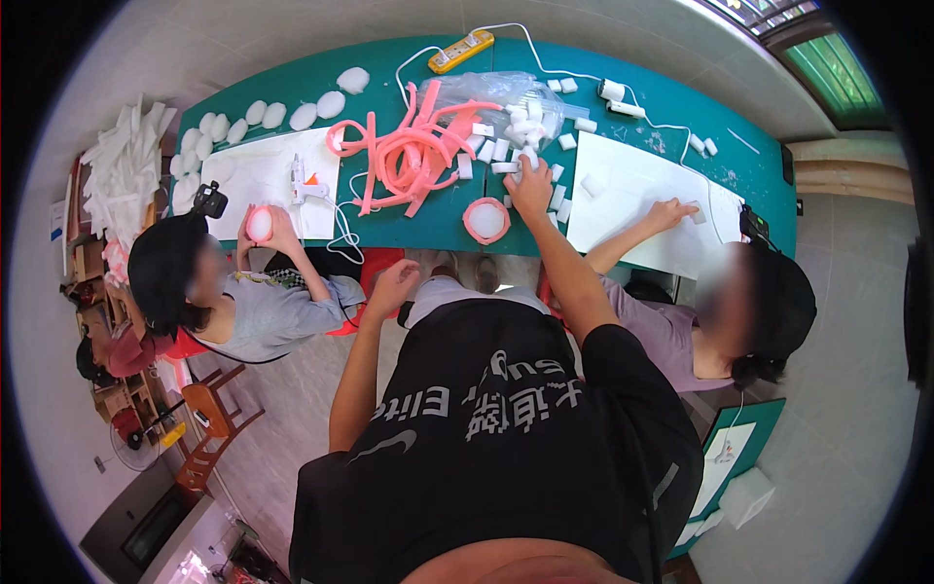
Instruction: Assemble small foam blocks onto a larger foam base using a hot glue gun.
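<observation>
My right hand reaches over the green table into a pile of small white foam blocks. Its fingertips close around one block, partly hidden by the fingers. Just left of that wrist lies a pink foam ring with a round white centre. My left hand hangs in front of the table's near edge, fingers loosely bent, with nothing visible in it. Curled pink foam strips lie tangled left of the blocks, beside a clear plastic bag.
Co-workers sit on either side; the left one holds a pink-rimmed white piece, the right one's hand is over a white board. A glue gun, white foam ovals, a yellow power strip and white cords lie on the table.
</observation>
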Available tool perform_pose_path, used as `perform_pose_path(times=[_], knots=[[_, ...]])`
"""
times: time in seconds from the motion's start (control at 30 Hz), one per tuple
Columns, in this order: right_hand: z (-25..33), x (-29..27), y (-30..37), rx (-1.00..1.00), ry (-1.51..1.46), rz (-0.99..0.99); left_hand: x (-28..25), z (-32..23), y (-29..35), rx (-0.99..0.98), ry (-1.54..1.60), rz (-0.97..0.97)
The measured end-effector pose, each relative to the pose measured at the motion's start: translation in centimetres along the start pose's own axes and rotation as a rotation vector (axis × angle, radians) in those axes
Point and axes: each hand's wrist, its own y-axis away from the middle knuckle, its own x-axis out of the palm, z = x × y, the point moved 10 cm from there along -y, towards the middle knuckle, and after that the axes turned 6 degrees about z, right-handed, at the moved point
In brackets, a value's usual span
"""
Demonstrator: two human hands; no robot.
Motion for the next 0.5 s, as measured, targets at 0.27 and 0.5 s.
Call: perform_pose_path(times=[0.27,0.5], knots=[[0.6,-4.7,2.8,-0.016,-0.315,-0.026,-0.3,-8.9,-6.7,0.096,-0.093,0.045],[1.5,-8.1,5.8,-0.027,-0.595,0.027,7.7,-15.9,-15.4,0.232,0.095,0.191]])
